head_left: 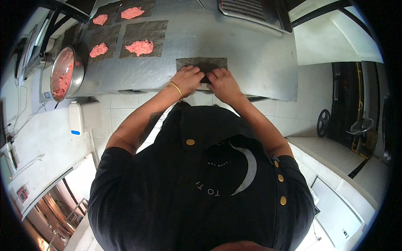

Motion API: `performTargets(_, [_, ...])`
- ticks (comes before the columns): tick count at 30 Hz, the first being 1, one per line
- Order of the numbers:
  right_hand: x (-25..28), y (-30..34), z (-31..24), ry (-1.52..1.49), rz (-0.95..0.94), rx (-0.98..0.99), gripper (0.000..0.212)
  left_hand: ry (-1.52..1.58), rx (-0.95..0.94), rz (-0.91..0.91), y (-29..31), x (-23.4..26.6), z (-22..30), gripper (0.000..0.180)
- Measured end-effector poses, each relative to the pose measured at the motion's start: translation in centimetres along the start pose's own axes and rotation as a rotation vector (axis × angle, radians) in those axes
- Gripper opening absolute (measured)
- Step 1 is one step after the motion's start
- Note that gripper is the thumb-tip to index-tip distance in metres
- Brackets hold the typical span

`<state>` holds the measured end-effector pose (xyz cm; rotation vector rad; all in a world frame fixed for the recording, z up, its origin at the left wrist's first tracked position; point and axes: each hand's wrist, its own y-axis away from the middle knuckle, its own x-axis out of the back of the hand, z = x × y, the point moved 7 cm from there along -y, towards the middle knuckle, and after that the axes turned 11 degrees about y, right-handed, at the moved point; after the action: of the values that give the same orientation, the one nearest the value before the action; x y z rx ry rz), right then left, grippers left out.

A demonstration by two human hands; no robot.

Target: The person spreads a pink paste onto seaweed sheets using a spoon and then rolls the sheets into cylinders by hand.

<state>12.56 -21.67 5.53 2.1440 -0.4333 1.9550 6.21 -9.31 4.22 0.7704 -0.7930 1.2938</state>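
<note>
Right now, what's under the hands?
A dark sheet on the metal table; its far strip shows beyond the left hand and right hand. The hands cover part of its near side, so whether anything lies there cannot be seen.

Head view: worn on the person's head, the left camera of a side-by-side pair, upright and unmirrored.
Facing: steeply down over the chest, with the steel table (188, 35) spreading across the top of the frame.
Black shirt (167, 188): closest to the lens, large across the lower middle.
Left hand (188, 79) and right hand (223, 85): farther off than the shirt, small, above the frame's centre.
Tiled floor (272, 109): below table level, right of centre, past the table's near edge.
Fisheye rim: wide reach, a white wall (48, 150) tilted at left, dark curved borders at both sides.
</note>
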Motion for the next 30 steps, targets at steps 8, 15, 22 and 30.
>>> performTargets(8, [-0.8, -0.2, 0.4, 0.001, 0.049, 0.022, 0.032, 0.008, 0.015, 0.092, 0.5, 1.0, 0.5, 0.036])
performTargets(15, [0.2, -0.3, -0.7, 0.028, 0.115, -0.01, 0.036, -0.044, -0.098, 0.208, 1.2, 0.2, -0.1, 0.03])
performTargets(22, [-0.5, -0.5, -0.5, 0.014, 0.103, -0.002, 0.039, -0.058, -0.188, 0.339, 2.1, 1.0, 0.8, 0.031])
performTargets(30, [0.0, -0.4, -1.0, 0.061, 0.215, -0.019, 0.041, -0.067, -0.201, 0.366, 1.9, 0.0, -0.3, 0.032])
